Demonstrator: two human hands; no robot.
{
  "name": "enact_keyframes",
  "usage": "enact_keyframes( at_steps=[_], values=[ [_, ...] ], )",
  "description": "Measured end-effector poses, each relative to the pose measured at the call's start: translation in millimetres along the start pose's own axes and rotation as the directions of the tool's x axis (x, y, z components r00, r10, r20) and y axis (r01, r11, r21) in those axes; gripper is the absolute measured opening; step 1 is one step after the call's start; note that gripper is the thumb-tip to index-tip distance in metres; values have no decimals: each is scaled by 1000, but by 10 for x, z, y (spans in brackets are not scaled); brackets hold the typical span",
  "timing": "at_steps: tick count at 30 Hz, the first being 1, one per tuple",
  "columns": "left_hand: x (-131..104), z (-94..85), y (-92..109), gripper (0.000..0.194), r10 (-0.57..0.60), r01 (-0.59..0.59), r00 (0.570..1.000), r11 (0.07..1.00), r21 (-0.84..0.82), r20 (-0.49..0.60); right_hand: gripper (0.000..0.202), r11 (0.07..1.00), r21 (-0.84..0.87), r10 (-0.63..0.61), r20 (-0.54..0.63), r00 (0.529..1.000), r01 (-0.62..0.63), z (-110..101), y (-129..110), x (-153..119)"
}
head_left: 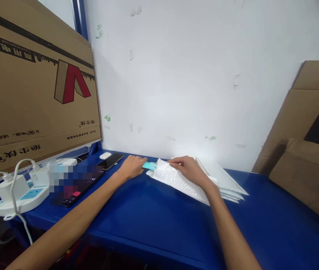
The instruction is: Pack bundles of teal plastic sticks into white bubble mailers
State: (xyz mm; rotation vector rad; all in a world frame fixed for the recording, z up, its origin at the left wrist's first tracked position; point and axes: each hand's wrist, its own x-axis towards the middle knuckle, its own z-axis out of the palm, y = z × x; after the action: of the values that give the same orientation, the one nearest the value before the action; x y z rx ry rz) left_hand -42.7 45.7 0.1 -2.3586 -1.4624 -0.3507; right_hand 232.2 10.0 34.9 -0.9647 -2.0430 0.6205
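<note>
My left hand (133,167) is closed around one end of a flat teal item (150,165), whose exact kind I cannot make out. The item's other end disappears into the mouth of a white bubble mailer (173,179). From above, my right hand (189,171) grips the mailer's upper edge between thumb and fingers. The mailer lies at an angle over the blue tabletop (148,213). Just behind my right wrist is a stack of more white mailers (223,178), partly hidden by it.
At the left are a dark phone (113,161), a lit-screen phone (83,187), a white earbud case (105,155) and a white power strip (35,197) with cables. A large cardboard box (35,93) stands behind them. Folded cardboard (305,176) leans at the right; a white wall (176,75) backs the table.
</note>
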Motion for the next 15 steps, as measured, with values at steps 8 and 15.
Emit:
enact_keyframes(
  at_steps=[8,15],
  values=[
    [-25,-102,61,7,74,-74,997,997,3,-31,25,995,-99,-19,-10,1000,18,39,-45,-6],
    [-78,-211,108,12,140,-140,988,990,-2,-59,23,977,-213,-24,-21,999,19,122,-85,18]
  ],
)
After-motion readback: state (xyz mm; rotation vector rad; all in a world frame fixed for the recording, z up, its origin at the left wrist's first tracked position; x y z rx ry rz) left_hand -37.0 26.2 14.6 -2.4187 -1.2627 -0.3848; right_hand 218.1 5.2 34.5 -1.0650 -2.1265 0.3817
